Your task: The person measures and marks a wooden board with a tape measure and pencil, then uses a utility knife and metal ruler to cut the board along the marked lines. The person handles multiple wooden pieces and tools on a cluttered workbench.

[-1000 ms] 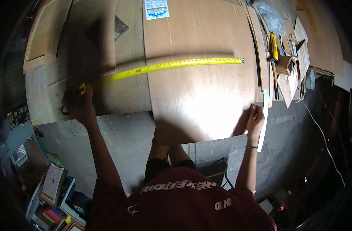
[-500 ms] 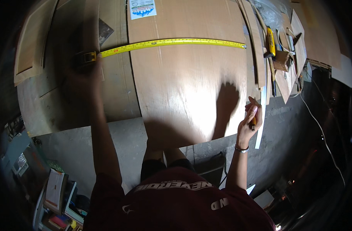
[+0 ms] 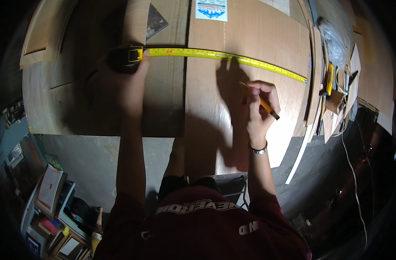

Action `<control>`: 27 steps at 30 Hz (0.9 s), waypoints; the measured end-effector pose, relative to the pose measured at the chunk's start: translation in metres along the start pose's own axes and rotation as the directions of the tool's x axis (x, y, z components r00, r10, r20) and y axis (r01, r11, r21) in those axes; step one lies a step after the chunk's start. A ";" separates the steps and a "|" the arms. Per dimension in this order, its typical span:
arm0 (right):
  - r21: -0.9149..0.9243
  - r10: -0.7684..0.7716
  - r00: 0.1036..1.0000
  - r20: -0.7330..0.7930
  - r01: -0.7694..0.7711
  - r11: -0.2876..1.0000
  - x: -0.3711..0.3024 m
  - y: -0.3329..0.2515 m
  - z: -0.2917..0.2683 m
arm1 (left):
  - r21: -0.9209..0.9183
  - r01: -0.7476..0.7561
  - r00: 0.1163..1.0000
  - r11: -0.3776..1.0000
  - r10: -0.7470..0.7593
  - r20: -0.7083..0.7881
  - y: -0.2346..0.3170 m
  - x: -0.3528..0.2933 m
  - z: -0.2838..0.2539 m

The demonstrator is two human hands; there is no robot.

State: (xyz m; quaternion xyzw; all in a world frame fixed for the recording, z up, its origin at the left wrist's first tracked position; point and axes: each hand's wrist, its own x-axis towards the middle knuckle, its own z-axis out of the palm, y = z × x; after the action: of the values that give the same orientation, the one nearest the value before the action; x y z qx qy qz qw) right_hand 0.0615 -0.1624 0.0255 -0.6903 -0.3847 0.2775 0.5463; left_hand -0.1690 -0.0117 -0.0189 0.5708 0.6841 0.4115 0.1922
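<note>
A tape measure (image 3: 135,54) with a black and yellow case is gripped in my left hand (image 3: 126,82), over the darker boards at the left. Its yellow blade (image 3: 232,57) stretches right across a light plywood panel (image 3: 245,30), its end near the panel's right edge. My right hand (image 3: 263,102) pinches a pencil (image 3: 268,108) over the panel, below the blade; the pencil's tip points up and left. A shadow of that hand falls on the wood beside it.
A yellow utility knife (image 3: 329,79), wood scraps (image 3: 354,73) and a clear plastic bag (image 3: 334,41) lie beyond the panel's right edge. A white strip (image 3: 298,160) sticks out toward me. Shelves with papers (image 3: 50,190) stand at lower left. A cable (image 3: 353,186) hangs at right.
My right hand has moved left and up from the panel's right edge to over the panel, the pencil now angled toward the blade. The view has shifted; the left hand still holds the tape measure.
</note>
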 end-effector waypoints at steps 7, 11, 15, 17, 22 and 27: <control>0.036 -0.075 0.996 0.049 0.073 0.997 0.044 0.012 0.063 | 0.193 -0.338 0.928 0.921 0.361 -0.095 -0.031 -0.001 0.007; 0.055 -0.173 0.985 0.022 0.171 0.984 0.050 0.025 0.063 | 0.027 -0.324 0.941 0.945 0.326 -0.094 -0.042 -0.003 0.011; 0.019 -0.167 0.985 0.051 0.166 0.986 0.051 0.017 0.069 | 0.017 -0.379 0.924 0.925 0.379 -0.043 -0.045 -0.002 0.008; 0.033 -0.247 0.961 0.125 0.245 0.969 0.050 0.010 0.081 | 0.061 -0.379 0.925 0.923 0.380 -0.012 -0.039 -0.003 0.005; 0.011 -0.193 0.975 0.113 0.193 0.981 0.048 0.015 0.096 | 0.120 -0.351 0.936 0.929 0.350 0.023 -0.028 -0.002 -0.002; -0.059 -0.208 0.970 0.126 0.216 0.975 0.048 0.016 0.097 | 0.025 -0.248 0.969 0.968 0.247 0.016 -0.033 -0.005 0.001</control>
State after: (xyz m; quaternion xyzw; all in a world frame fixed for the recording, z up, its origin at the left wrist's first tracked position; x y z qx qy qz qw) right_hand 0.0137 -0.0719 -0.0123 -0.6469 -0.4978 0.2440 0.5236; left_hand -0.1878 -0.0160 -0.0463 0.6568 0.6118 0.4193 0.1359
